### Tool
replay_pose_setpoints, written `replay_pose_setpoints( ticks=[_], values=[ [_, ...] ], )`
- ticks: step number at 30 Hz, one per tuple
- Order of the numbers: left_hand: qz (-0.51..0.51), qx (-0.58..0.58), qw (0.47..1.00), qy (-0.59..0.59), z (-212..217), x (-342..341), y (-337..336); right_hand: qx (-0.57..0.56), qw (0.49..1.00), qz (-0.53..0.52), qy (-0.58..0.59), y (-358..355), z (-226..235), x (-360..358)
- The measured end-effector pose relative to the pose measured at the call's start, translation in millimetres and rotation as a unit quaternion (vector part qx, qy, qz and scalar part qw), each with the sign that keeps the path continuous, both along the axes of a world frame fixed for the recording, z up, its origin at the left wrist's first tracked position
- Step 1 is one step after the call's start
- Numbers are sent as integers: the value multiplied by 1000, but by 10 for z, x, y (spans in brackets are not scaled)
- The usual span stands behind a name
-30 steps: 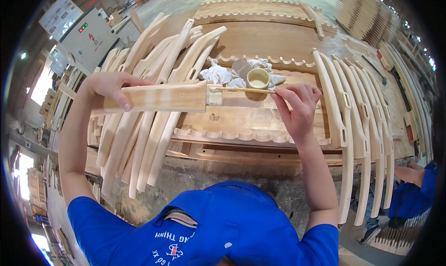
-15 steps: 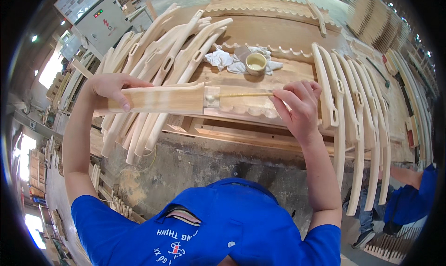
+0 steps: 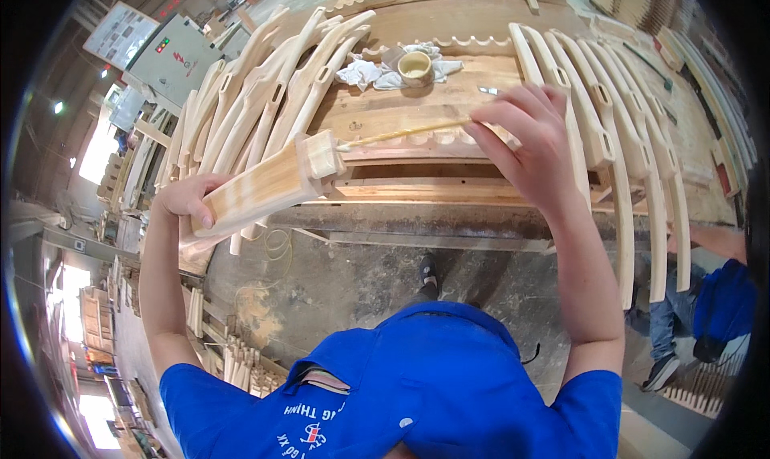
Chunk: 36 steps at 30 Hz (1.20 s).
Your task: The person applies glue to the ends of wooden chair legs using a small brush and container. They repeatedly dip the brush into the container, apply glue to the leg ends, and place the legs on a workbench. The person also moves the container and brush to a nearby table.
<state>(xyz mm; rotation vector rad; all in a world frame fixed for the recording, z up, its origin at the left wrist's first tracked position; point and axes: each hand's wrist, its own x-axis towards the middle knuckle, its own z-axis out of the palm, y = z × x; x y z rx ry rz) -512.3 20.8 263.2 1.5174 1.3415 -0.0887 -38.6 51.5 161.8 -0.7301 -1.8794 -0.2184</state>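
Note:
My left hand (image 3: 190, 200) is closed around one end of a wide, pale wooden piece (image 3: 261, 188), thumb on its upper face. The piece tilts up to the right, and its far end narrows to a stubby tenon (image 3: 323, 156). Between the fingertips of my right hand (image 3: 531, 134) is a thin yellowish stick (image 3: 413, 129). Its whitish tip is at the tenon's end; whether it is a brush I cannot tell. Beyond the stick a cream cup (image 3: 415, 68) with pale yellowish contents stands by crumpled white rags (image 3: 361, 73).
Curved, slotted wooden parts (image 3: 265, 98) are piled on the bench at left. Similar curved parts (image 3: 597, 98) lie in a row at right, overhanging the edge. A scalloped wooden strip (image 3: 473, 45) runs behind the cup. At far right another person (image 3: 722, 303) is partly visible.
The wooden piece has swung from level to tilted, its tenon end now raised and turned more toward me. My right hand has shifted up and right, slanting the stick. The view has moved too.

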Motion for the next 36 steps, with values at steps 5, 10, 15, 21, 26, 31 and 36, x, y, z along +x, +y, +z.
replay_pose_setpoints(
  ticks=[5, 10, 15, 21, 26, 31, 36],
  values=[
    [47, -28, 998, 8, -21, 22, -196, 93, 994, 2, -64, -43, 313, -60],
    [104, -24, 994, -20, -43, 55, -301, 126, 984, 28, -122, -24, 406, 9],
    [112, -24, 993, -22, -43, 136, -320, 128, 986, 101, -37, -57, 382, 111],
    [118, -20, 992, -27, -19, 258, -274, 160, 985, 17, -67, -34, 375, 147],
    [106, -16, 994, -26, -52, 222, -184, 156, 984, 38, -78, -65, 339, 243],
    [92, 15, 995, -37, -127, 100, -77, 193, 980, -6, -54, -58, 347, 200],
    [46, -26, 999, -7, -113, 316, 107, 150, 984, -4, -96, -177, 288, 184]
  ],
)
